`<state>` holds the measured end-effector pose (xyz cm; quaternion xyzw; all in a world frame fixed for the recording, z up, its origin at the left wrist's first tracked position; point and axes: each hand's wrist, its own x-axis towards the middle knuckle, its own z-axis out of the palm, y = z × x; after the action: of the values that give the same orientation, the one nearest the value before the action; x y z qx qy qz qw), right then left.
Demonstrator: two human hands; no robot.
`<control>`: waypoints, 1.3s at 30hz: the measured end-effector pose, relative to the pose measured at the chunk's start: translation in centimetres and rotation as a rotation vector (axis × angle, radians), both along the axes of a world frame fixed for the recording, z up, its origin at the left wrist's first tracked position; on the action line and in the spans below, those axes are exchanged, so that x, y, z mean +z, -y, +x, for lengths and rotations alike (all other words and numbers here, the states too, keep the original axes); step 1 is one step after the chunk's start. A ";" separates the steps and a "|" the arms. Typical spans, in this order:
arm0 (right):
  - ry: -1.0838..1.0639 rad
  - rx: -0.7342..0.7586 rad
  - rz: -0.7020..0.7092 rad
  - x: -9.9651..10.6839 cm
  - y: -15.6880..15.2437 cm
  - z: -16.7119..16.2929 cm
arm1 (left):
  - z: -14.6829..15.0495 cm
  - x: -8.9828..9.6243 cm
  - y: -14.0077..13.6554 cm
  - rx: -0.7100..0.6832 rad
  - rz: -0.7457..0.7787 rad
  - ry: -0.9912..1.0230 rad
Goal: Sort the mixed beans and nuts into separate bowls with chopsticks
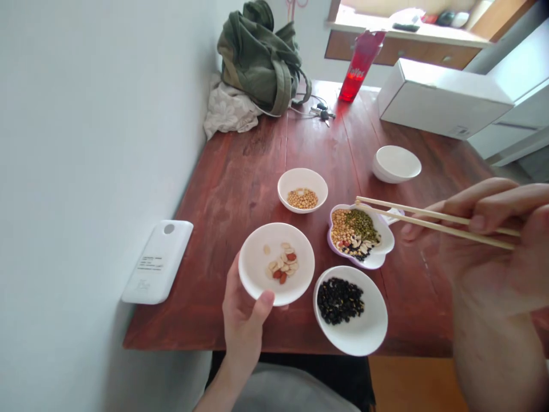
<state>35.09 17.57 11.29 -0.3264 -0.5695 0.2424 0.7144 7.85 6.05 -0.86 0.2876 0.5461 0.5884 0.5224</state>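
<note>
My left hand (243,326) grips a white bowl (253,269) by its near left side, thumb on the rim. Pale split peanuts and a few reddish ones (283,263) lie in it. In my right hand (493,246) is a pair of chopsticks (433,220), their tips close together over the far edge of a purple-rimmed, flower-shaped dish (386,237). Whether the tips pinch a small bean I cannot tell. The dish contains soybeans, green beans, black beans and peanut pieces in a mixed heap. Close to its near side stands a white bowl (373,320) of black beans (341,300).
Farther back are a bowl (283,191) of soybeans and another white bowl (397,163). A white power bank-like device (160,260) lies by the left wall. Toward the far end are a green bag (261,57), keys (322,111), a red bottle (360,66) and a white box (441,97).
</note>
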 end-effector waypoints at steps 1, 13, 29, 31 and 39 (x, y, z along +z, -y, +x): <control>-0.010 -0.012 0.028 0.2 -0.3 -0.4 | 0.0 0.1 0.0 0.012 -0.020 0.030; 0.022 0.197 -0.302 -2.4 -3.1 -2.6 | 0.2 -0.1 -0.4 0.057 -0.076 0.024; -0.231 0.033 -0.210 -8.6 -4.8 6.7 | 0.2 1.2 -1.2 -0.006 -0.107 0.054; -0.309 0.006 -0.214 -9.8 -5.8 8.4 | -0.4 1.5 -1.7 -0.027 -0.140 0.108; -0.370 0.066 -0.248 -11.0 -6.3 10.7 | -5.0 4.1 -7.5 0.157 0.025 -0.042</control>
<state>45.83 23.85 0.29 -0.3430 -0.4050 0.3896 0.7527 2.88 13.51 3.19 0.2628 0.5706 0.6279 0.4594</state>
